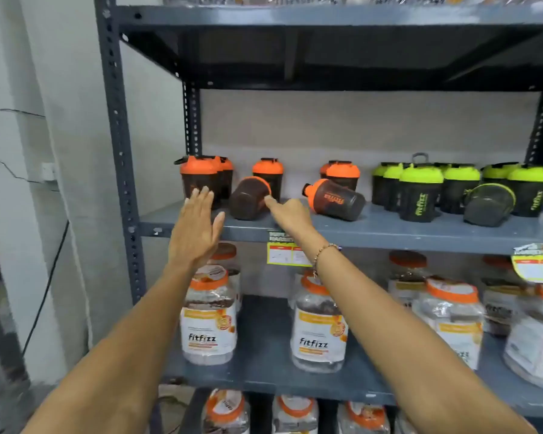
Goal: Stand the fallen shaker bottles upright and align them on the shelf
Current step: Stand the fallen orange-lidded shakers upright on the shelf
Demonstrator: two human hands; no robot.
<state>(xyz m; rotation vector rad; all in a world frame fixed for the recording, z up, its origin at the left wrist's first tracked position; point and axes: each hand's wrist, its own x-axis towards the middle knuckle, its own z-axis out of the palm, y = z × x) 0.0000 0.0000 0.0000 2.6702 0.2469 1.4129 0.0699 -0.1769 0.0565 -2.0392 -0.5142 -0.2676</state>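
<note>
On the grey shelf (389,230), a dark shaker bottle with an orange lid (248,198) lies on its side, base toward me. My left hand (196,228) is open with flat fingers just left of it, in front of upright orange-lid shakers (199,180). My right hand (287,213) touches the fallen bottle's right side with a fingertip and holds nothing. A second orange-lid shaker (334,198) lies on its side further right. Among upright green-lid shakers (420,192), one green-lid shaker (488,205) has fallen too.
A metal upright post (119,151) frames the rack's left side, and another shelf (326,42) hangs overhead. Large orange-lidded jars (318,327) fill the shelf below. Yellow price tags (287,253) hang from the shelf edge.
</note>
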